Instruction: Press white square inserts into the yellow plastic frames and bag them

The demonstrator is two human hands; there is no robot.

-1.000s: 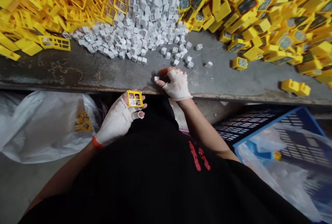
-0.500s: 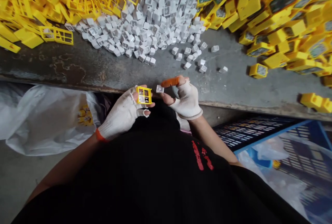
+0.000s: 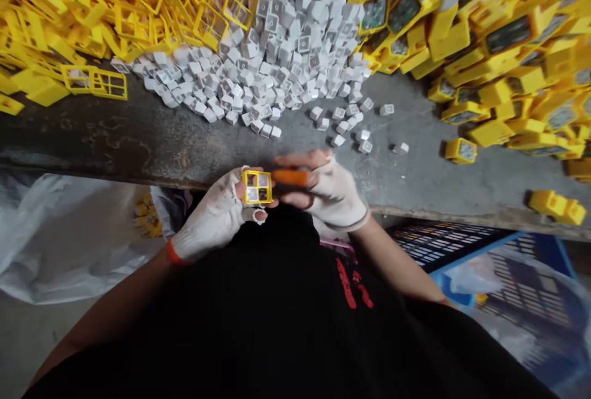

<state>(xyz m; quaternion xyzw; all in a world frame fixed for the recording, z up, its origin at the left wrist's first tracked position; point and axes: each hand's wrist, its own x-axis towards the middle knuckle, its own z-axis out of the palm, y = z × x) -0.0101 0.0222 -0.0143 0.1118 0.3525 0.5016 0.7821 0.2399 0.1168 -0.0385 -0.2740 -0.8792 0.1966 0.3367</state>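
The left hand (image 3: 217, 217) holds a small four-cell yellow frame (image 3: 257, 186) just off the near edge of the tabletop (image 3: 138, 140), above the person's lap. Its fingers are closed on the frame's left side and underside, so the open cells face up and toward the other hand, which looks like a hold meant to keep the cells reachable. The right hand (image 3: 335, 196) lies close beside it. Its forefinger, in an orange fingertip cover (image 3: 290, 177), stretches flat to the frame's right edge with the thumb beneath. The motion blur hides whether a cube is pinched there. Behind the hands, the heap of white cubes (image 3: 286, 48) sits mid-tabletop between the loose empty yellow frames (image 3: 115, 11) and the filled yellow blocks (image 3: 498, 48), all within arm's reach. Half a second earlier the right hand stood apart from the frame with a single white cube held clear between thumb and forefinger. Now the gap is gone, the covered finger meets the frame, and that cube no longer shows on its own. The left hand's grip is unchanged.
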